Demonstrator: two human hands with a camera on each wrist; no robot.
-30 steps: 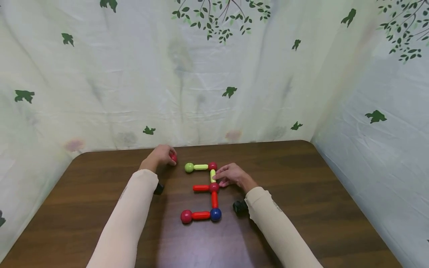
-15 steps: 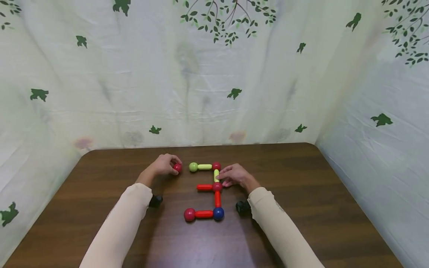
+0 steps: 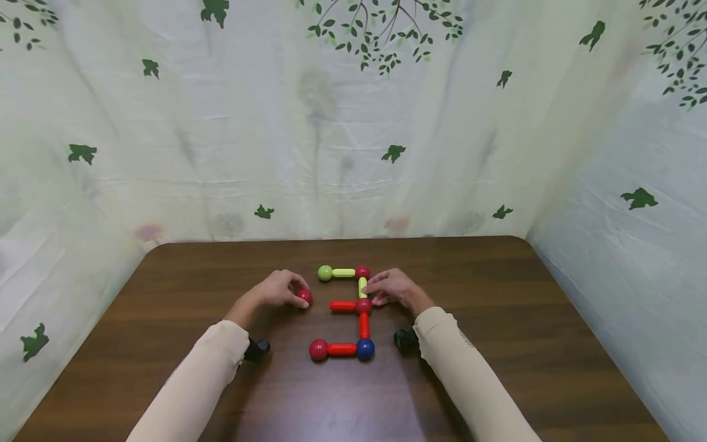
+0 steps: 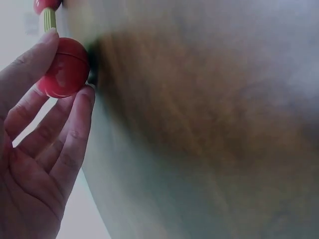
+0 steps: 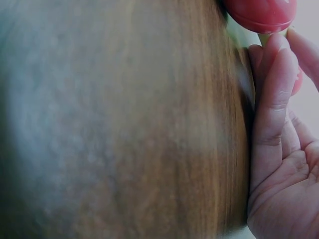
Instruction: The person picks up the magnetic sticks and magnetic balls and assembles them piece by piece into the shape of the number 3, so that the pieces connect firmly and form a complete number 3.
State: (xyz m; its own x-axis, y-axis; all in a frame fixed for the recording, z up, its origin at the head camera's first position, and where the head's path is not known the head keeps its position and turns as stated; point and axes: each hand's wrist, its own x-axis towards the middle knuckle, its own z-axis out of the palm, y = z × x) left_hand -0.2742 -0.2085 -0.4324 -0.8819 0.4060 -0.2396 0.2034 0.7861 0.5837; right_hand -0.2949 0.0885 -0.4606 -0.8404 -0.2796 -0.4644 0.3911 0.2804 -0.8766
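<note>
My left hand holds a red ball between thumb and fingertips, also plain in the left wrist view. It is just left of the free end of a red rod. A figure of balls and rods lies on the table. Its upright has a top red ball, a yellow-green rod, a middle red ball, another red rod and a blue ball. My right hand pinches the yellow-green rod; in the right wrist view its fingertips are behind a red ball.
At the figure's top left, a second yellow-green rod ends in a green ball. At the bottom, a red rod ends in a red ball. Beyond the brown wooden table hangs a leaf-patterned cloth.
My left hand has brought the red ball toward me and to the right, closer to the middle red rod. The right hand stays at the yellow-green rod. The head view has shifted slightly.
</note>
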